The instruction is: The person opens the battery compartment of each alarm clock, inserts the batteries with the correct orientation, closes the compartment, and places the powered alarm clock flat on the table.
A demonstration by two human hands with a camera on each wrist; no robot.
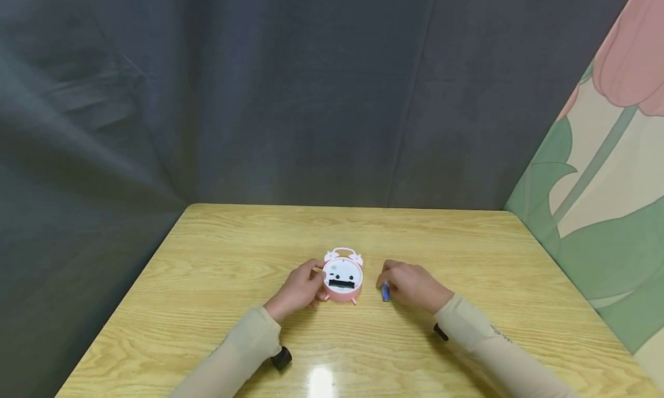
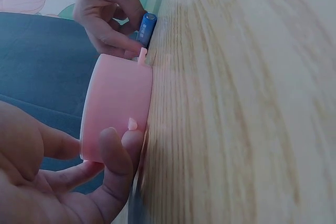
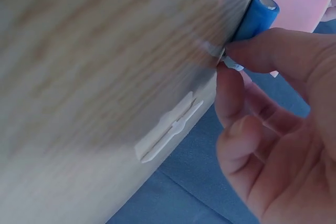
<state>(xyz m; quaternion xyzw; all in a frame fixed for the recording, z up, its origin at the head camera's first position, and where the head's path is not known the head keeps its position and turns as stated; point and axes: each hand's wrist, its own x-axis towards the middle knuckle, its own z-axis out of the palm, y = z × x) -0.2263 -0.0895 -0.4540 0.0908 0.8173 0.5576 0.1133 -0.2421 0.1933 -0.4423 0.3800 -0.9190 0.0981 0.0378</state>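
Note:
A pink and white alarm clock (image 1: 342, 269) lies with its back up on the table, its battery slot (image 1: 341, 284) uncovered and dark inside. At its left side, my left hand (image 1: 299, 285) holds the rim; in the left wrist view, thumb and fingers grip the pink casing (image 2: 116, 103). To the right of the clock, my right hand (image 1: 413, 284) pinches one end of a blue battery (image 3: 257, 17) between thumb and fingertip. That battery lies low at the tabletop, close to a clock foot (image 2: 142, 56).
A small thin white plastic piece (image 3: 170, 129) lies on the table by my right hand, hidden in the head view. Wood-grain tabletop (image 1: 233, 236) surrounds the clock. Dark cloth (image 1: 311, 98) hangs behind and left; a flower-patterned panel (image 1: 612, 184) stands right.

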